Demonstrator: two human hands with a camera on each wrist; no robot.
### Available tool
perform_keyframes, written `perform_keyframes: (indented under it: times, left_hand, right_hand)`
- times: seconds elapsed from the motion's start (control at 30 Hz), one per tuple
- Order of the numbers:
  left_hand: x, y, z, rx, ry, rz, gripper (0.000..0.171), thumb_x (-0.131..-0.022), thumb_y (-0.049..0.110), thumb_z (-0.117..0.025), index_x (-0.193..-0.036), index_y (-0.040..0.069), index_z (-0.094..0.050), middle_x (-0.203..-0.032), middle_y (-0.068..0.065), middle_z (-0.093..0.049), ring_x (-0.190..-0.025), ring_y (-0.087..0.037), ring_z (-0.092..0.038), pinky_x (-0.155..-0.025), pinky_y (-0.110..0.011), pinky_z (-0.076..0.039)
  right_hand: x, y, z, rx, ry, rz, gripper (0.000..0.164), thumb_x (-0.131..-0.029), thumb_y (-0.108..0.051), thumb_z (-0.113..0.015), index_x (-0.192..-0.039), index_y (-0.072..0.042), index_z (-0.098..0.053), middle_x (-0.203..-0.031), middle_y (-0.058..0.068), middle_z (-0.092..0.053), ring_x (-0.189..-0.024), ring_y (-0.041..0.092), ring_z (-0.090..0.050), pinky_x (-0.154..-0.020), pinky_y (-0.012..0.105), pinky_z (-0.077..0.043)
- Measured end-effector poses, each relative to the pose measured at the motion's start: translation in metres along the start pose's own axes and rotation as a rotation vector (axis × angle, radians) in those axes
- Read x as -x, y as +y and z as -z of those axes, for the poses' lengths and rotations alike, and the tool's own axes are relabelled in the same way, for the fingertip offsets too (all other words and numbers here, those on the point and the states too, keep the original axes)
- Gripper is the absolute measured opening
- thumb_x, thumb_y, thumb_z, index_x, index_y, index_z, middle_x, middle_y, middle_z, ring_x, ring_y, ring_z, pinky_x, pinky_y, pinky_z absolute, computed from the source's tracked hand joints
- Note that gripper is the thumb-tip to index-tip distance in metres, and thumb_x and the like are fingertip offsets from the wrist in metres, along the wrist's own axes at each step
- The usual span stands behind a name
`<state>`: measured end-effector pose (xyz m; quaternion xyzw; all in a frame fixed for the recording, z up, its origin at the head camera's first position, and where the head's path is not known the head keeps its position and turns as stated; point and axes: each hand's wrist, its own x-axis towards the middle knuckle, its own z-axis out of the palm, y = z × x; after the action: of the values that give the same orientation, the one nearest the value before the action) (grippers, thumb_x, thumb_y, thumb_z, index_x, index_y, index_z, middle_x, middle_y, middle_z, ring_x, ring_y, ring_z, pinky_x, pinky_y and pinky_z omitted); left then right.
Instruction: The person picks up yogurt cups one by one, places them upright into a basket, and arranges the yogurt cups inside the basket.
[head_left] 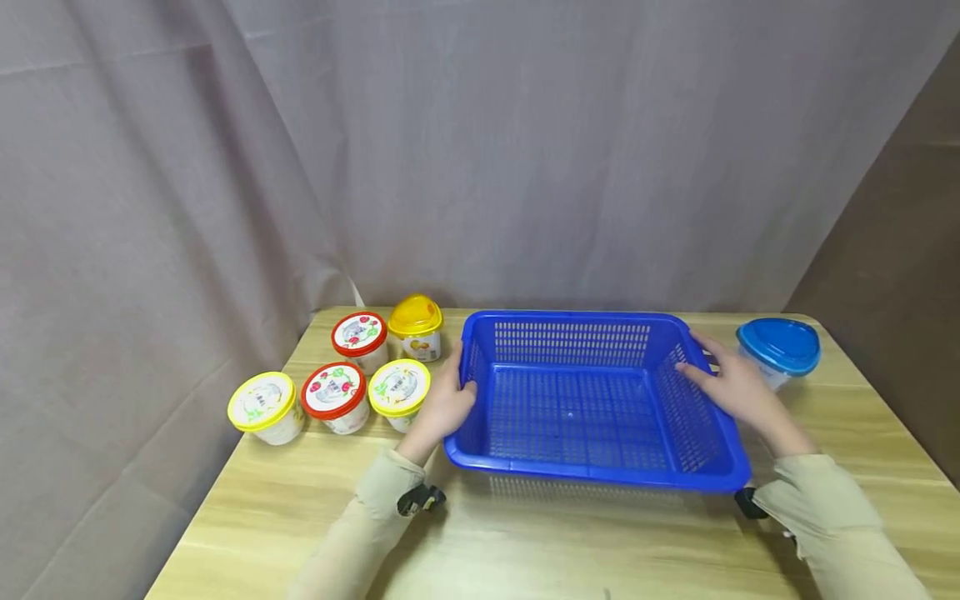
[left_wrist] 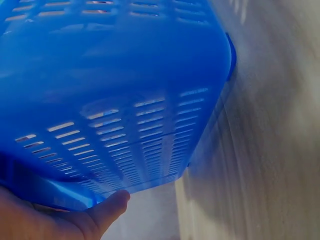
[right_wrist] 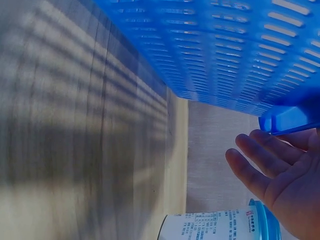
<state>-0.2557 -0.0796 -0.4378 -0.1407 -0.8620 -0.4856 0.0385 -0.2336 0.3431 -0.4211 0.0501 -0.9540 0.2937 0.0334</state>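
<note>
The left hand [head_left: 447, 398] and the right hand [head_left: 738, 387] grip the basket [head_left: 592, 472] at its two short ends, thumbs over the rim on the inside and fingers on the outside. The basket lies between them, its mouth facing up, with nothing inside. From the right wrist, some fingers reach out straight just below the rim. I cannot tell whether its base touches the table [head_left: 525, 550] beneath.

Just left of the left hand stands a yellow tub [head_left: 400, 387]. Farther left come a red tub [head_left: 335, 393] and, outermost, a second yellow tub [head_left: 264, 406]. Beyond the left hand, away from the person, are a domed tub [head_left: 416, 323] and, left of it, another red tub [head_left: 360, 335]. Behind and right of the right hand stands the blue tub [head_left: 778, 346]. A sleeve [head_left: 382, 492] runs back from the left wrist. Past both hands and the basket hangs a grey curtain [head_left: 525, 167].
</note>
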Motion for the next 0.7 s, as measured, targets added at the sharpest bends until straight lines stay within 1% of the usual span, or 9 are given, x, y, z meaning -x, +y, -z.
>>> perform_keyframes:
  times: [0.13,0.2,0.27,0.37,0.47,0.53,0.6,0.7]
  left_hand:
    - [-0.001,0.001,-0.001,0.021,0.004,0.011,0.074,-0.093,0.001,-0.052,-0.158,-0.004,-0.018,-0.160,-0.027,-0.025,-0.147,-0.037,-0.028,-0.120,-0.047,-0.022]
    - [-0.001,0.000,-0.001,0.027,0.007,0.018,0.074,-0.092,0.000,-0.052,-0.158,-0.005,-0.019,-0.160,-0.027,-0.025,-0.147,-0.037,-0.028,-0.120,-0.047,-0.022]
    - [-0.001,0.000,0.000,0.036,0.011,0.027,0.074,-0.093,0.001,-0.052,-0.158,-0.005,-0.018,-0.161,-0.025,-0.025,-0.147,-0.037,-0.028,-0.120,-0.047,-0.022]
    - [-0.001,-0.002,0.002,0.059,0.016,0.032,0.074,-0.093,0.001,-0.052,-0.158,-0.004,-0.018,-0.161,-0.025,-0.025,-0.147,-0.036,-0.027,-0.120,-0.047,-0.021]
    - [-0.001,-0.002,0.002,0.083,0.016,0.035,0.074,-0.093,0.001,-0.052,-0.158,-0.003,-0.018,-0.161,-0.024,-0.024,-0.147,-0.035,-0.027,-0.121,-0.046,-0.020]
    - [-0.001,-0.003,0.002,0.100,0.017,0.032,0.074,-0.093,0.000,-0.052,-0.158,-0.003,-0.018,-0.161,-0.024,-0.024,-0.147,-0.036,-0.028,-0.120,-0.047,-0.021]
    - [-0.001,-0.003,0.001,0.111,0.017,0.027,0.074,-0.092,-0.001,-0.053,-0.158,-0.004,-0.019,-0.161,-0.024,-0.024,-0.146,-0.037,-0.029,-0.120,-0.048,-0.022]
    - [0.000,-0.002,-0.001,0.124,0.019,0.022,0.073,-0.092,-0.002,-0.053,-0.158,-0.004,-0.020,-0.161,-0.024,-0.025,-0.145,-0.037,-0.030,-0.119,-0.048,-0.023]
  right_hand:
    - [-0.001,0.000,0.000,0.006,0.016,-0.005,0.077,-0.106,-0.044,-0.048,-0.158,0.003,-0.018,-0.142,0.045,-0.037,-0.125,0.064,-0.040,-0.094,0.075,-0.039]
    - [-0.001,0.000,0.000,0.008,0.035,0.014,0.075,-0.105,-0.043,-0.049,-0.157,0.005,-0.021,-0.142,0.044,-0.039,-0.124,0.063,-0.042,-0.093,0.073,-0.041]
    - [-0.002,0.000,0.001,0.010,0.065,0.047,0.074,-0.105,-0.041,-0.050,-0.155,0.008,-0.026,-0.142,0.043,-0.040,-0.120,0.062,-0.047,-0.090,0.071,-0.045]
    - [-0.002,0.000,0.005,0.016,0.137,0.092,0.068,-0.105,-0.037,-0.052,-0.150,0.010,-0.034,-0.141,0.041,-0.043,-0.112,0.061,-0.054,-0.085,0.069,-0.049]
    - [0.000,0.002,0.014,0.027,0.227,0.107,0.063,-0.104,-0.032,-0.056,-0.147,0.011,-0.040,-0.136,0.041,-0.048,-0.105,0.060,-0.058,-0.082,0.068,-0.050]
    - [0.001,0.004,0.023,0.029,0.277,0.102,0.060,-0.103,-0.030,-0.057,-0.146,0.009,-0.043,-0.133,0.040,-0.050,-0.104,0.060,-0.058,-0.082,0.068,-0.049]
    - [0.004,0.008,0.032,0.031,0.318,0.094,0.059,-0.103,-0.029,-0.058,-0.147,0.008,-0.043,-0.132,0.040,-0.051,-0.106,0.059,-0.058,-0.083,0.068,-0.047]
    - [0.007,0.014,0.046,0.012,0.343,0.065,0.062,-0.104,-0.030,-0.057,-0.151,0.006,-0.037,-0.136,0.039,-0.049,-0.115,0.060,-0.051,-0.090,0.069,-0.042]
